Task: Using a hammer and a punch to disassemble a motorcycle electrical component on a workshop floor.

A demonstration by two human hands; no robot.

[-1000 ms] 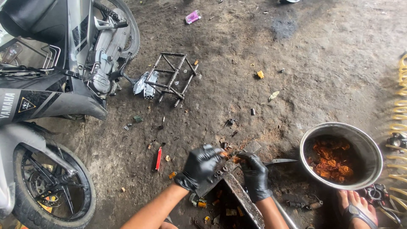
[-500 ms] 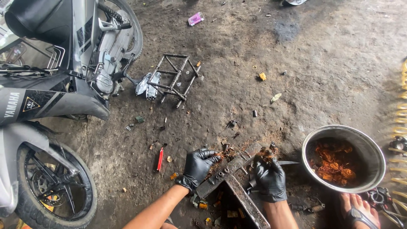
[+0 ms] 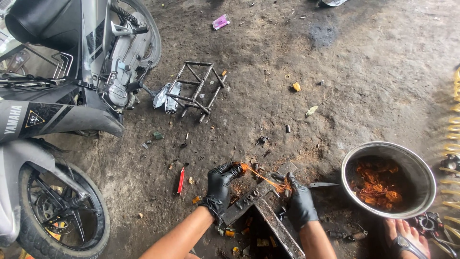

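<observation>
At the bottom edge a rusty metal frame (image 3: pixel 268 218) lies on the dirt floor (image 3: pixel 364 81), its bars meeting in a corner between the 2 forearms. The left hand (image 3: pixel 221 184), in a black glove, is closed, fingertips pinching 1 end of a strand of copper wire (image 3: pixel 261 176). The right hand (image 3: pixel 299 204), also gloved in black, is curled shut over the frame's top bar, pinching the other end of the wire where it bunches. The wire stretches taut between the 2 hands, just above the frame.

A knife blade (image 3: pixel 322 184) lies on the ground just right of the right hand, pointing toward a round steel bowl (image 3: pixel 421 165). The bowl holds a tangle of orange-brown wire scraps (image 3: pixel 376 184). Below the bowl a bare foot in a sandal (image 3: pixel 407 240) shows at the corner; whose it is cannot be told.

Left of the left hand, a small red tool (image 3: pixel 181 180) lies on the floor among scattered bits.

Farther off, a small metal rack (image 3: pixel 197 91) lies tipped on the ground. Beside it stands a grey scooter (image 3: pixel 57 105), front wheel (image 3: pixel 57 216) at the lower left. Yellow coil springs (image 3: pixel 453 124) run along the right edge. Near the top, a pink scrap (image 3: pixel 221 21) lies on the floor.
</observation>
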